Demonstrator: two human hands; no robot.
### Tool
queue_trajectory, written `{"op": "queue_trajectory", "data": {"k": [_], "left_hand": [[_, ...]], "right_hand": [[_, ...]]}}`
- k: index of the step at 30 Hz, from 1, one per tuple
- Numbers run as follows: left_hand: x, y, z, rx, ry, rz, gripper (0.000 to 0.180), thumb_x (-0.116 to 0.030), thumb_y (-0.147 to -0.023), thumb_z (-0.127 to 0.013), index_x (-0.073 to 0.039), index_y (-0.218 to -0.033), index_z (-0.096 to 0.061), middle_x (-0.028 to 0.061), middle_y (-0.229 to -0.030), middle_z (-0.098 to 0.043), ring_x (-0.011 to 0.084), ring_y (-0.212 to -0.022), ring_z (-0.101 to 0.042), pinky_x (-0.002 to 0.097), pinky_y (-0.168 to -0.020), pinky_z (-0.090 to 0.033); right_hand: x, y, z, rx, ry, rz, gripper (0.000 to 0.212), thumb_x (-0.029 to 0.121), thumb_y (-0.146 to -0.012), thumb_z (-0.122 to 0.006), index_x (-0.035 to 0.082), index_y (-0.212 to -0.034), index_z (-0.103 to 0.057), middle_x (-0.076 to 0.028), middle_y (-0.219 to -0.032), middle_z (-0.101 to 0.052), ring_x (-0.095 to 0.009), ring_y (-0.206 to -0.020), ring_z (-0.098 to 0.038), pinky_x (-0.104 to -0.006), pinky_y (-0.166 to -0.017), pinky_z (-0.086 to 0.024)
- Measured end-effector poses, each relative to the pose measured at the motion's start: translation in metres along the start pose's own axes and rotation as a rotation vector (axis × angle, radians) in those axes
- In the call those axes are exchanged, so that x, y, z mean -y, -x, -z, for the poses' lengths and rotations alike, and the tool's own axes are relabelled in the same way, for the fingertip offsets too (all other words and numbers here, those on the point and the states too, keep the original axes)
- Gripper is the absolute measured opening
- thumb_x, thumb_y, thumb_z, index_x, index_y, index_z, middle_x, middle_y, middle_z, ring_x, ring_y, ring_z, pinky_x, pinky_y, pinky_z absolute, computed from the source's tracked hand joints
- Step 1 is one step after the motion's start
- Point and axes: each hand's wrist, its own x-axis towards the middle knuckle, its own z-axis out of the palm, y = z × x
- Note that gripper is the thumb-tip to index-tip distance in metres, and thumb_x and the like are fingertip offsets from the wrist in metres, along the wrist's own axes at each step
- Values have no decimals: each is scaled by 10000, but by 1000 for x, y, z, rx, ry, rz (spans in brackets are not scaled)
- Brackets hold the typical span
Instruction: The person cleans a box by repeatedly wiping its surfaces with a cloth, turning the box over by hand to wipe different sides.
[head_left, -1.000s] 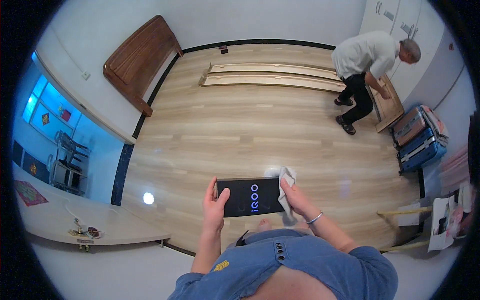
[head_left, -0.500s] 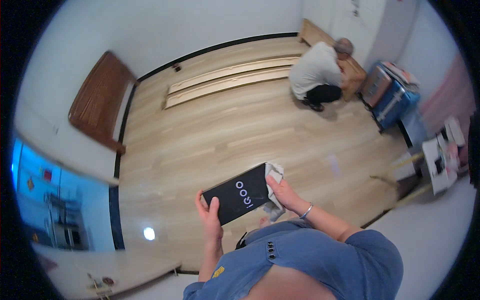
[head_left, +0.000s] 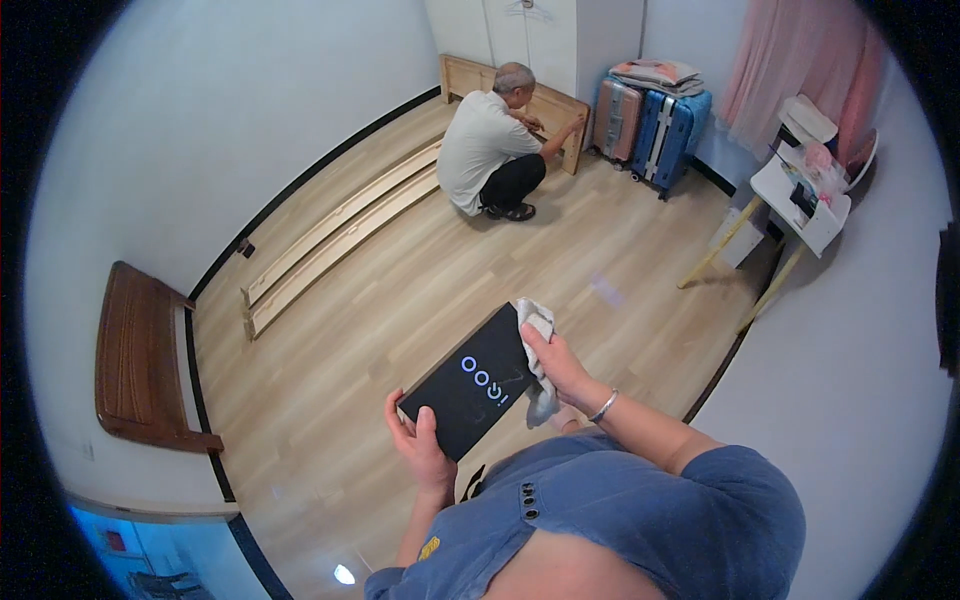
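A flat black box (head_left: 462, 398) with pale lettering on its lid is held up in front of my body, tilted, between both hands. My left hand (head_left: 424, 448) grips its near left end, thumb on top and fingers along the side. At the other end, my right hand (head_left: 556, 364) is closed on a crumpled whitish-grey cloth (head_left: 535, 318) pressed against the box's edge. Part of the cloth hangs down below that hand. The underside of the box is hidden.
A person (head_left: 478, 150) squats by a wooden bed panel (head_left: 560, 110) ahead. Long wooden rails (head_left: 340, 235) lie on the floor. A brown headboard (head_left: 145, 360) leans at the left wall. Suitcases (head_left: 668, 130) stand beside the panel; a white table (head_left: 795, 200) with clutter is at right.
My view has swung to the right, so the room's contents sit further left and the suitcases and table show more fully. Both hands keep their hold on the box and cloth.
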Motion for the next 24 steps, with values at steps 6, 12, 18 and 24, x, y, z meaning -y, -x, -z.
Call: {"op": "queue_trajectory", "data": {"k": [6, 12, 18, 24], "left_hand": [[2, -3, -1, 27, -87, -110, 456, -77, -762, -511, -64, -1178, -325, 97, -976, -461, 173, -860, -485, 297, -747, -427], [-3, -11, 11, 161, -288, -157, 483, -138, -745, -546, -61, -1160, -311, 84, -941, -469, 145, -817, -464, 268, -713, -389], [-19, -16, 38, 373, -334, 50, 492, -202, -729, -616, -33, -1119, -369, 80, -957, -469, 144, -832, -461, 268, -748, -387], [-34, -7, 34, 394, -183, 277, 563, -183, -722, -625, -14, -1190, -362, 93, -1044, -479, 151, -928, -469, 261, -787, -384]], "right_hand": [[-9, 6, -10, -145, -270, -30, 449, 396, -844, -448, -4, -1045, -486, -47, -907, -560, -121, -798, -533, -242, -722, -432], [-19, -4, -7, -71, -406, -147, 457, 420, -829, -464, 19, -1047, -471, -23, -857, -526, -99, -775, -497, -233, -671, -423], [-10, -15, -10, -41, -266, -107, 429, 403, -831, -466, 12, -1003, -503, -22, -821, -544, -96, -711, -517, -230, -621, -428], [-6, -16, -13, -73, -242, -70, 407, 384, -836, -460, -4, -940, -528, -36, -806, -559, -102, -692, -527, -234, -623, -433]]}}
